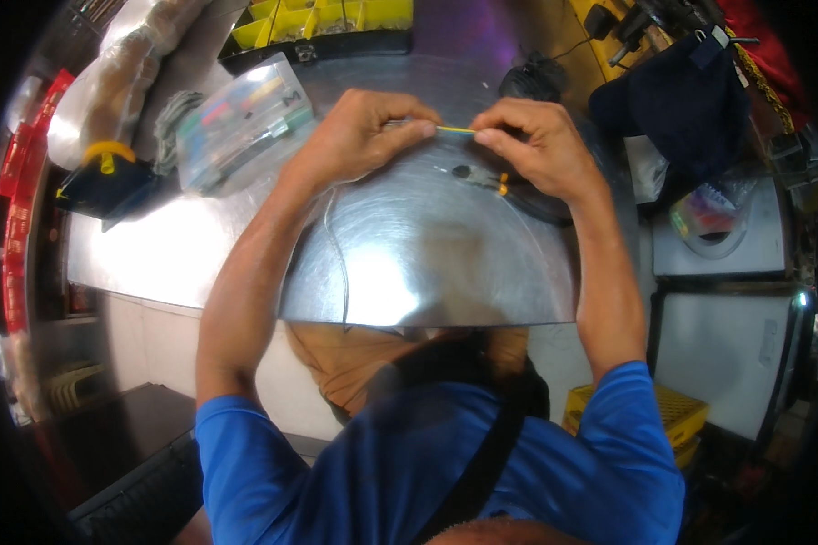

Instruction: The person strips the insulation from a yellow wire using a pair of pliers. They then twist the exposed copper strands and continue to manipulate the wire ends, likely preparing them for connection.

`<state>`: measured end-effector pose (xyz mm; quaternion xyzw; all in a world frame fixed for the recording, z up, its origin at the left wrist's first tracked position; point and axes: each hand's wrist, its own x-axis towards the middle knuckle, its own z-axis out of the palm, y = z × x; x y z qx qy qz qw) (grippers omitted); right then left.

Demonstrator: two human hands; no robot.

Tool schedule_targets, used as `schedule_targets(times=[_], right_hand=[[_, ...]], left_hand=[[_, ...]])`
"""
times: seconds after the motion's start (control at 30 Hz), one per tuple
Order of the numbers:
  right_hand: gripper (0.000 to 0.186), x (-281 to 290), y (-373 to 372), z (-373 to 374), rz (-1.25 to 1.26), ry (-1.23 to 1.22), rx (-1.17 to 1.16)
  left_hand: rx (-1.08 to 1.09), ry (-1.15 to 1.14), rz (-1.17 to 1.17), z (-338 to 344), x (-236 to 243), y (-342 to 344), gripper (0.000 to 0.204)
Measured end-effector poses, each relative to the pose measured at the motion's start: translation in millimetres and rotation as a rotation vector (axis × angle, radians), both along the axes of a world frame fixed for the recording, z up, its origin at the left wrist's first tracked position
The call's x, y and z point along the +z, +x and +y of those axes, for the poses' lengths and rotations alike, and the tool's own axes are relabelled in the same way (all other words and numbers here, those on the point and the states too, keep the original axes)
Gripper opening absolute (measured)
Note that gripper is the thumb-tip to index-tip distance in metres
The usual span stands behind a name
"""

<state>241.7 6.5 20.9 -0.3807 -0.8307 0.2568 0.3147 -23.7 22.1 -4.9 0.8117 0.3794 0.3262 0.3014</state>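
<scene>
Between my hands a short length of thin yellow wire (455, 130) is stretched level above the metal table; whether it is bare wire or a narrow sleeve is too small to tell. My left hand (370, 136) pinches its left end between thumb and fingers. The right end is pinched by my right hand (538, 138). A thin grey cable (344, 259) runs from below my left wrist down across the tabletop to the near edge. Beneath my right hand lie pliers (480, 179) with orange on the handles, partly hidden by my wrist.
A clear plastic organizer case (244, 123) with coloured pieces lies left on the metal table (373, 272). Behind it stands a black case with yellow compartments (336, 20). A dark coiled item (532, 80) sits at the back. Dark cloth (686, 100) hangs at right; a yellow crate (682, 413) stands low.
</scene>
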Motion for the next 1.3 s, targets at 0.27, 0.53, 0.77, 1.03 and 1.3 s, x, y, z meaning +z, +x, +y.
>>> schedule_targets(times=[0.27,0.53,0.77,1.03,1.3], right_hand=[[0.016,-1.4,-1.6,2.1,-0.067,0.082,-0.085],[0.020,-19.1,-2.2,8.0,-0.094,0.152,-0.095],[0.017,-25.6,-8.0,6.7,-0.131,0.247,-0.113],[0.016,-28.3,7.6,19.2,-0.196,0.289,-0.261],[0.017,-35.1,16.2,29.4,-0.134,0.214,-0.238]], left_hand=[[0.081,0.032,0.073,7.5,-3.5,-8.4,0.025],[0.114,0.037,0.145,8.3,-4.4,-9.3,0.025],[0.059,0.088,0.116,9.6,-9.2,-12.3,0.018],[0.161,-0.071,0.083,12.2,-4.6,-16.2,0.019],[0.142,-0.270,0.344,13.9,11.9,-26.7,0.021]])
